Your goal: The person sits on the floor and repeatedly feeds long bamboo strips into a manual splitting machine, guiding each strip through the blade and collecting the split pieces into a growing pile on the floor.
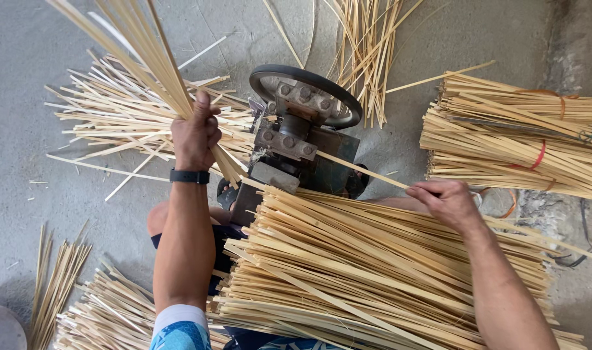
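Hands at work over a small metal machine (300, 139) with a black wheel (307, 94) on a grey concrete floor (23, 58), seen from above. The left hand (195, 133), a black watch (189, 175) on its wrist, is closed in a tight fist around a bunch of thin bamboo strips (137, 48); the bunch fans up and away to the upper left, and its short lower ends poke out below the fist, close to the machine's left side. The right hand (446, 199) is curled nearly closed, fingertips pinching a single bamboo strip (360, 169) that runs slantwise from the machine to the hand. Beneath both forearms, across the person's lap, lies a broad heap of pale strips (367, 272). Loose strips (124, 116) are scattered left of the machine, more (367, 52) lie behind it, and a tied bundle (516, 139) with red bands rests at the right.
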